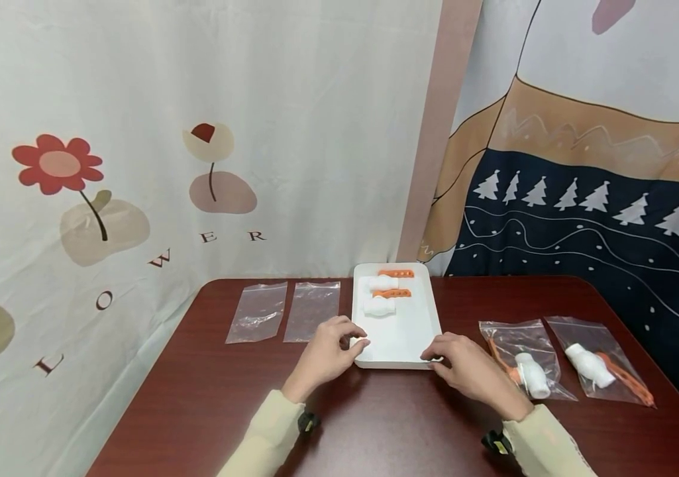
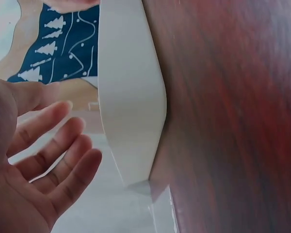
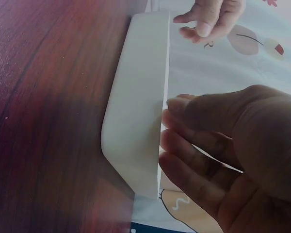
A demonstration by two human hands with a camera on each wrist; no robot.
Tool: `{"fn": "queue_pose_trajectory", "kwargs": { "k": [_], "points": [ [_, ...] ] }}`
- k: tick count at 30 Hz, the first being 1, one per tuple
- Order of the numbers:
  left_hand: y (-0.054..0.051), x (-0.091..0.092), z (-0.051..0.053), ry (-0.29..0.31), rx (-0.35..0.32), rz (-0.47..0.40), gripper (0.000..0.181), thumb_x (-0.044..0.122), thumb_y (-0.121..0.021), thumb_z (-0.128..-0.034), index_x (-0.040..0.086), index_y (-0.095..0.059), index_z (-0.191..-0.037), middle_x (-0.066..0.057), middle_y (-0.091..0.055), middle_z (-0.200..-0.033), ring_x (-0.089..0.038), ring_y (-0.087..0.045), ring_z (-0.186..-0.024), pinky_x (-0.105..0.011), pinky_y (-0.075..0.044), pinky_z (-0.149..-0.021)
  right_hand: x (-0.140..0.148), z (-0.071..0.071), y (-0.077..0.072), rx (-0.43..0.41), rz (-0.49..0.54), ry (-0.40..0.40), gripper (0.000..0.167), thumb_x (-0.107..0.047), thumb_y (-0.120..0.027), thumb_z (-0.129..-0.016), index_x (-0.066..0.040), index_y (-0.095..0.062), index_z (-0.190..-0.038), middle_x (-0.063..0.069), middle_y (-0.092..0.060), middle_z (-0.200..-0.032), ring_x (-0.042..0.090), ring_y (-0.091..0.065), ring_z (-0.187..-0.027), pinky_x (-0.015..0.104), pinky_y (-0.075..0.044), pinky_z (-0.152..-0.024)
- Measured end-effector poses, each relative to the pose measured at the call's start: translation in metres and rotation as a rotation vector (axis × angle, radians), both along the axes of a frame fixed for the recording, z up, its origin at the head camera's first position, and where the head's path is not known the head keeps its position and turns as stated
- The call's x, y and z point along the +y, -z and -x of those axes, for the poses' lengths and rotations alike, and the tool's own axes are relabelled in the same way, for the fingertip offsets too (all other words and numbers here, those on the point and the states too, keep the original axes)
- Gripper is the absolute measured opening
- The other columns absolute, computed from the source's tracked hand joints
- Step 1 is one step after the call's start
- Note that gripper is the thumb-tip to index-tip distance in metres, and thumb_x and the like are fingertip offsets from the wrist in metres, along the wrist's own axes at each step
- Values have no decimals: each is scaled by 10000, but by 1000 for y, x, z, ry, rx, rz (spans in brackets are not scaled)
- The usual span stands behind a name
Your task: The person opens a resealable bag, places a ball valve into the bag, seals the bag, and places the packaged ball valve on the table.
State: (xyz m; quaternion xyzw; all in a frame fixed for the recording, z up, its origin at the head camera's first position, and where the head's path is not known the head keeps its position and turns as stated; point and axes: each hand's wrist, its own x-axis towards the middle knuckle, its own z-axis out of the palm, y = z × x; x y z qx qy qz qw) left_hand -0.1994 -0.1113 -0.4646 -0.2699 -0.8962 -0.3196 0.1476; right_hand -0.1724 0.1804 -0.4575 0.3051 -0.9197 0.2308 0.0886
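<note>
A white rectangular tray [image 1: 397, 338] lies on the table; inside it are two white knobbly pieces, a far one [image 1: 382, 283] and a nearer one [image 1: 379, 306], and two orange strips with holes, a far one [image 1: 396, 273] and a nearer one [image 1: 391, 293]. My left hand [image 1: 330, 348] is by the tray's front left corner, fingers loosely bent; the left wrist view shows a gap between those fingers and the tray wall [image 2: 131, 87]. At the front right corner, my right hand [image 1: 467, 366] has its fingertips [image 3: 170, 141] at the tray's rim, apparently touching it, with nothing visibly pinched.
Two flat clear zip bags, one left [image 1: 258, 311] and one right [image 1: 313, 310], lie left of the tray. To its right are two filled bags [image 1: 544, 341] [image 1: 574, 331], each with a white piece and an orange piece. A printed curtain [image 1: 315, 132] hangs behind the dark red table [image 1: 208, 397].
</note>
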Motion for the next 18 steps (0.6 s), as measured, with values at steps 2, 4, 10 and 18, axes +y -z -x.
{"fn": "queue_pose_trajectory", "kwargs": {
  "k": [2,4,10,18],
  "points": [
    [0,-4,4,-25,-1,-12,96,194,-776,-915,111,-783,-964,38,-660,-839,-215,-624,-728,-186,-458,-658,-1,1,0,15,-21,0,141,-34,-787,-855,-156,-799,-924,-92,-717,-894,116,-677,-857,304,-572,-751],
    [0,-8,8,-55,-8,-7,127,190,-773,-918,95,-779,-1001,-2,-683,-875,-227,-633,-746,-208,-465,-663,-3,2,0,24,-37,1,154,-25,-787,-851,-164,-802,-914,-98,-716,-890,115,-681,-856,300,-572,-744],
    [5,-21,27,-145,-86,62,262,249,-740,-950,72,-736,-1143,-112,-710,-1066,-317,-657,-950,-391,-541,-802,-6,4,2,59,-72,13,176,-8,-784,-835,-172,-800,-896,-96,-722,-882,120,-687,-857,295,-564,-731],
    [9,-34,52,-213,-203,250,467,333,-682,-986,55,-623,-1356,-212,-582,-1382,-407,-506,-1339,-532,-500,-1048,-9,3,5,81,-85,42,184,-1,-788,-816,-177,-791,-868,-99,-723,-860,111,-684,-845,296,-565,-724]
  ]
}}
